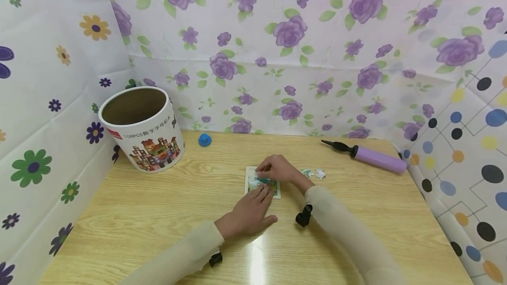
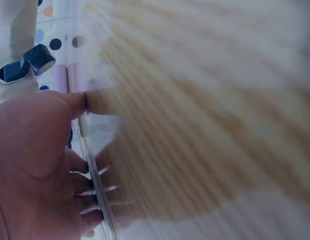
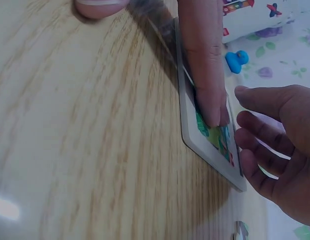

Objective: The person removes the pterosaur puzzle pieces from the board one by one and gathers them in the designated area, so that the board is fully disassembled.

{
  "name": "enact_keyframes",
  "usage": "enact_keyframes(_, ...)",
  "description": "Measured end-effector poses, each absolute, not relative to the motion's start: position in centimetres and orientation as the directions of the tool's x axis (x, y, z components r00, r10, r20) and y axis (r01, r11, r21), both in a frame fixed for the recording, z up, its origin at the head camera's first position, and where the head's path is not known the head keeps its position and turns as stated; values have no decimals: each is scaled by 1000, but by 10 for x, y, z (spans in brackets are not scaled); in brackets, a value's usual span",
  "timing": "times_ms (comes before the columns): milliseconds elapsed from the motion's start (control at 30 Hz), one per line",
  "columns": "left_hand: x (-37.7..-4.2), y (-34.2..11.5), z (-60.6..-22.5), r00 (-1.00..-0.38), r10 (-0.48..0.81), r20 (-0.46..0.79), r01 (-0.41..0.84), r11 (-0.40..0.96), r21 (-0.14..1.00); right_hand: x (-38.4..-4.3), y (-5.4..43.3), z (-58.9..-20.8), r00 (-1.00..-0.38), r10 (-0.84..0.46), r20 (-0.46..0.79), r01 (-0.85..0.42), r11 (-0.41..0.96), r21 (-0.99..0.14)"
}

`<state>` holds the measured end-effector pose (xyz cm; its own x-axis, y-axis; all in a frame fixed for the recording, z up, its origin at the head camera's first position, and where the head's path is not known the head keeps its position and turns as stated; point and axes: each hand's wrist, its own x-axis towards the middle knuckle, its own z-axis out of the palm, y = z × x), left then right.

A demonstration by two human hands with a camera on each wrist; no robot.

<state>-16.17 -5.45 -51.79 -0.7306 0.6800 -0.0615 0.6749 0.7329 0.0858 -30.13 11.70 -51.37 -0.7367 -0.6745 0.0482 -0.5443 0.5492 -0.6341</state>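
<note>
A small jigsaw puzzle with a pale frame and a green and blue picture lies on the table in the head view. Across its near part rests my left hand, fingers extended and flat on the picture, thumb out to the side. My right hand is over the far right of the puzzle. In the right wrist view, its loosely bent fingers are at the frame's edge, with a gap between thumb and fingers and nothing visible in it. Two loose puzzle pieces lie just right of the right wrist.
A large white printed bucket stands at the back left, beside a small blue rubber duck. At the back right lies a purple hand pump with a black nozzle. Flowered cloth hangs behind the wooden table.
</note>
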Motion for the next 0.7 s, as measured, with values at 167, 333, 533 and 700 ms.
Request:
enact_keyframes(167, -163, -54, -519, -735, 674, -73, 670, 739, 75, -301, 112, -517, -732, -680, 39, -543, 548, -636)
enact_keyframes(333, -164, -53, -519, -742, 665, -82, 662, 747, 67, -299, 110, -516, -732, -681, 31, -538, 549, -639)
enact_keyframes(533, -162, -54, -516, -740, 667, -84, 663, 745, 76, -296, 108, -516, -732, -681, 15, -540, 566, -622)
enact_keyframes(700, -161, -55, -514, -736, 672, -84, 667, 740, 86, -293, 108, -517, -741, -671, 26, -538, 570, -621)
